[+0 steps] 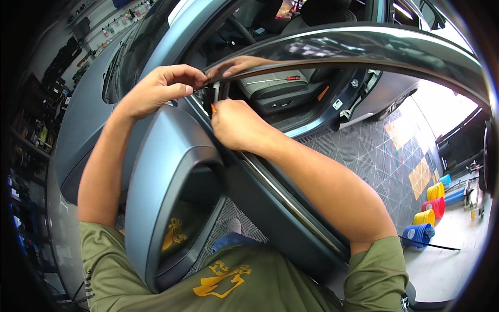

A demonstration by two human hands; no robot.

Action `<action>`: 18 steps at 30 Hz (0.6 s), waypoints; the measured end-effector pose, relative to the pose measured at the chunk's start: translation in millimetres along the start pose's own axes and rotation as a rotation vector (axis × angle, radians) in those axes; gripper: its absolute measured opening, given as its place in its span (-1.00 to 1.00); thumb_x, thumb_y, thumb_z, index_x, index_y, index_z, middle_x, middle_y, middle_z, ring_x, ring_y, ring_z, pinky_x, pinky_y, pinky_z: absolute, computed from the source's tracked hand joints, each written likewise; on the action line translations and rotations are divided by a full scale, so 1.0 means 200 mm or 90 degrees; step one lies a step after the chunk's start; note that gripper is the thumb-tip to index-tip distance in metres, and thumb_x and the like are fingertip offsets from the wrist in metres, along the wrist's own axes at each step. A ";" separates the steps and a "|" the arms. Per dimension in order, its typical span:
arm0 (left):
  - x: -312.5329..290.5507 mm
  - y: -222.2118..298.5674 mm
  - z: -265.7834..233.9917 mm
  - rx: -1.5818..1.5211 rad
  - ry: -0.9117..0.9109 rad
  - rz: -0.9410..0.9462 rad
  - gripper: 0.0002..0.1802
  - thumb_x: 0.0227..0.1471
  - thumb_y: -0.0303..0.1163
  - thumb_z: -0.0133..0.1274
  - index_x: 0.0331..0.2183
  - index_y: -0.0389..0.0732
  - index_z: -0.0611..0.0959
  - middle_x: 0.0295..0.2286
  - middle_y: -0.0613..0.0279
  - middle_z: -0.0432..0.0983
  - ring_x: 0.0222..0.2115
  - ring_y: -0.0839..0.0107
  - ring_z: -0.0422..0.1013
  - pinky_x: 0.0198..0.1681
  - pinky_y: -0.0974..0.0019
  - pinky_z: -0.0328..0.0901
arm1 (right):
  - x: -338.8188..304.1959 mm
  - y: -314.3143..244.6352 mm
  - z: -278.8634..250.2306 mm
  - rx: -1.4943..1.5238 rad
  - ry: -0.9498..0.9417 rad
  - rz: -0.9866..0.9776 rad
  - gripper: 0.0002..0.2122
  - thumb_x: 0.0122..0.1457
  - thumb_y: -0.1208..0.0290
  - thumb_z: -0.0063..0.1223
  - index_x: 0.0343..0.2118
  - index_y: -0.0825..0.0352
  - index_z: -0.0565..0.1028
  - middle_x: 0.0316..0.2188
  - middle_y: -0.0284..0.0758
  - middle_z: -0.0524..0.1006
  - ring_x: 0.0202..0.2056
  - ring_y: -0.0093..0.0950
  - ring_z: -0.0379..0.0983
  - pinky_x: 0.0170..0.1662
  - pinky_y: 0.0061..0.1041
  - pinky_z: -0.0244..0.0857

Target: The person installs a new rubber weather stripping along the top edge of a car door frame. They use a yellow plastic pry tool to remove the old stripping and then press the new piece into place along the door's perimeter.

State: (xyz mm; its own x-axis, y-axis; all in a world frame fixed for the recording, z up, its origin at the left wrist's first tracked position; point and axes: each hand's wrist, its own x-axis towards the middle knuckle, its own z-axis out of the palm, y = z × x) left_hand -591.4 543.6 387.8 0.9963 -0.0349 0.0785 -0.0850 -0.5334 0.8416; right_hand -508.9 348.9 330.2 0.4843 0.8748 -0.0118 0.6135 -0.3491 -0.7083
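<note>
A grey-blue car door stands open in front of me, its dark window frame (364, 48) arching across the view. My left hand (158, 89) is at the frame's front corner, above the door mirror (169, 140). Its fingers are bent together against the black trim, and whatever lies between their tips is too small to make out. Just below that corner, my right hand (236, 125) is closed in a fist on a thin orange tool (213, 107). Only a bit of orange shows beside the knuckles; the rest is hidden in the fist.
A red-handled screwdriver (292, 78) lies on the car's front seat (283, 91). Beyond the door is a grey tiled floor (358, 151). Blue, yellow and red buckets (435, 207) stand at the right. Shelves with bottles (112, 26) line the left wall.
</note>
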 end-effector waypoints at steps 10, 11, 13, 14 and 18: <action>-0.01 -0.11 -0.05 0.137 -0.069 0.176 -0.59 0.05 -0.46 -0.03 -0.04 -0.36 0.62 -0.12 0.08 0.56 -0.09 0.30 0.44 0.04 0.28 0.28 | -0.03 0.01 -0.01 -0.067 0.075 -0.031 -0.74 0.22 0.38 -0.15 -0.35 0.49 0.51 -0.38 0.05 0.56 -0.22 -0.04 0.53 -0.09 -0.13 0.35; 0.03 -0.10 -0.05 0.164 -0.081 0.176 -0.61 0.04 -0.47 -0.03 -0.08 -0.37 0.63 -0.18 0.07 0.56 -0.11 0.29 0.45 0.02 0.27 0.29 | -0.05 -0.01 -0.04 -0.051 0.048 -0.005 -0.73 0.23 0.36 -0.16 -0.36 0.49 0.51 -0.40 0.01 0.56 -0.24 -0.08 0.53 -0.10 -0.17 0.34; 0.04 -0.09 -0.08 0.217 -0.074 0.217 -0.62 -0.04 -0.46 -0.02 -0.17 -0.40 0.65 -0.24 0.02 0.57 -0.18 0.22 0.48 -0.05 0.25 0.34 | -0.05 -0.05 -0.07 -0.037 0.002 0.013 -0.72 0.25 0.33 -0.15 -0.35 0.47 0.51 -0.46 -0.11 0.57 -0.31 -0.18 0.52 -0.15 -0.27 0.33; 0.06 -0.10 -0.08 0.236 -0.073 0.238 -0.62 -0.07 -0.45 -0.02 -0.19 -0.41 0.65 -0.26 0.01 0.57 -0.20 0.19 0.49 -0.07 0.25 0.35 | -0.05 -0.02 -0.06 -0.021 0.018 0.000 -0.72 0.26 0.31 -0.14 -0.33 0.46 0.51 -0.44 -0.11 0.57 -0.31 -0.19 0.50 -0.15 -0.28 0.33; 0.13 -0.07 -0.07 0.264 -0.085 0.258 -0.65 -0.15 -0.40 0.01 -0.30 -0.38 0.68 -0.35 -0.05 0.59 -0.30 0.09 0.51 -0.16 0.18 0.37 | -0.07 -0.02 -0.08 -0.010 0.008 0.038 -0.69 0.31 0.29 -0.13 -0.17 0.45 0.53 -0.35 -0.10 0.58 -0.27 -0.28 0.50 -0.10 -0.37 0.31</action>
State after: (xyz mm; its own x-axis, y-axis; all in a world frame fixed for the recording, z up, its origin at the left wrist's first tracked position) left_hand -563.8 561.9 384.6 0.8809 -0.3956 0.2597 -0.4732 -0.7400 0.4780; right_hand -508.6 332.5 343.9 0.5282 0.8479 -0.0450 0.5925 -0.4060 -0.6958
